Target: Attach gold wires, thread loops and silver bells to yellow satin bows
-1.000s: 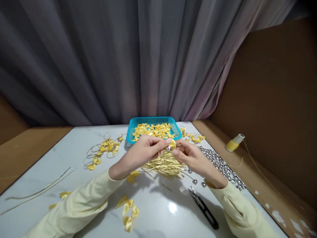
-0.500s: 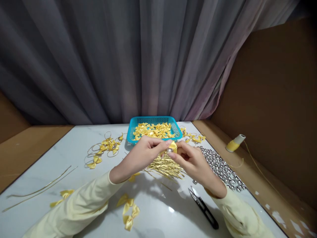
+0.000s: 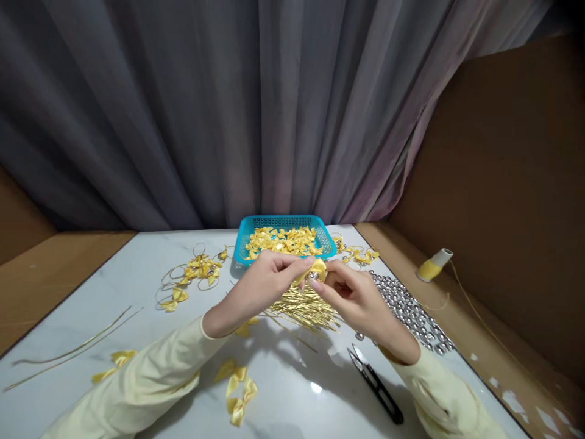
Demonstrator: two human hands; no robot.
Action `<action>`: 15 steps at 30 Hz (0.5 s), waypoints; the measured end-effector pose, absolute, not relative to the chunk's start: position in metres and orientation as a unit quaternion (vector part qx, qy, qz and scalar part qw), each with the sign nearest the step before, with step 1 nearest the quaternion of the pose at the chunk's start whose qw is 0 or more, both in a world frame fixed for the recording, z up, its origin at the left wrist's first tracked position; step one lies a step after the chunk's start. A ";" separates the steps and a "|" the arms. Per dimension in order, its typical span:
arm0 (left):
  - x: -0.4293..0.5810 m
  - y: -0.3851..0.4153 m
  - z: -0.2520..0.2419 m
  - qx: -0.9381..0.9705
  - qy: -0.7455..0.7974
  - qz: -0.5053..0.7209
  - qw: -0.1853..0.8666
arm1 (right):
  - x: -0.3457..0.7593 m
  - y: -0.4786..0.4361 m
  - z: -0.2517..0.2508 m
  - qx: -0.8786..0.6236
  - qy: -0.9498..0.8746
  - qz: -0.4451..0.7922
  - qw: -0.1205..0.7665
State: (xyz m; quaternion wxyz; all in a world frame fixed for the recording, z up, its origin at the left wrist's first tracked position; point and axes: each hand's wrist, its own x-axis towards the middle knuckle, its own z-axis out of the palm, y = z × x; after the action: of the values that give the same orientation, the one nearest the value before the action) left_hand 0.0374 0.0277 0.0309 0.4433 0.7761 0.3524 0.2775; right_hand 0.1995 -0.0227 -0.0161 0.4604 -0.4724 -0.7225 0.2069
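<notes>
**Pinching a yellow bow (image 3: 320,267) over a bundle of gold wires (image 3: 305,310)**

Gripping the bow from one side with thumb and fingers of the left hand (image 3: 276,273), drawn close together; meeting it from the other side with the bent, closed-in fingers of the right hand (image 3: 359,296). Holding a small silver piece (image 3: 313,275) too, at the bow's lower edge by the right thumb tip. Covering much of both with the fingers; unable to make out any join between them.

Below the hands, the wires, partly masked by fingers. Just beyond the hands, a turquoise basket (image 3: 241,244) full of bows, its near edge partly blocked by the left knuckles. Left of the left hand, a tangle of wire rings with bows (image 3: 201,270); beyond the right hand, beside the basket, a smaller cluster (image 3: 361,254). Just right of the right hand, a spread of silver pieces (image 3: 411,308), some hidden behind the wrist; farther right, past the table's edge, a spool of yellow thread (image 3: 429,268).

Nearer than the hands, black-handled snips (image 3: 384,389), blades parted and pointing handward, and, to their left, loose bows (image 3: 250,390). Beside the left sleeve (image 3: 150,375), another bow (image 3: 116,363), partly covered; farther left, two lone wires (image 3: 91,339). Far beyond the hands, a grey curtain (image 3: 274,122).
</notes>
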 end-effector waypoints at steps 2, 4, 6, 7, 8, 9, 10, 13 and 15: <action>0.037 0.028 0.030 0.777 0.350 0.279 0.443 | 0.200 -0.022 -0.017 -0.475 -0.723 0.202 0.460; 0.037 0.028 0.029 0.778 0.347 0.280 0.442 | 0.201 -0.022 -0.017 -0.481 -0.722 0.202 0.454; 0.037 0.029 0.029 0.779 0.346 0.281 0.441 | 0.201 -0.021 -0.016 -0.484 -0.719 0.204 0.454; 0.037 0.029 0.028 0.780 0.344 0.282 0.440 | 0.202 -0.021 -0.016 -0.483 -0.717 0.209 0.458; 0.037 0.029 0.028 0.782 0.341 0.282 0.438 | 0.202 -0.021 -0.015 -0.481 -0.713 0.215 0.463; 0.037 0.029 0.028 0.785 0.340 0.281 0.435 | 0.203 -0.021 -0.015 -0.478 -0.709 0.224 0.468; 0.037 0.028 0.028 0.788 0.339 0.278 0.432 | 0.204 -0.021 -0.014 -0.478 -0.704 0.233 0.471; 0.038 0.027 0.028 0.798 0.337 0.265 0.423 | 0.206 -0.022 -0.012 -0.484 -0.699 0.246 0.465; 0.039 0.028 0.027 0.807 0.332 0.253 0.417 | 0.207 -0.022 -0.010 -0.484 -0.707 0.245 0.455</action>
State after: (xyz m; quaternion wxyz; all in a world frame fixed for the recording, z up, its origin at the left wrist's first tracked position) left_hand 0.0386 0.0278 0.0267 0.4172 0.8071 0.3323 0.2531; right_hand 0.2069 -0.0220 -0.0099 0.4545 -0.4837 -0.7068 0.2447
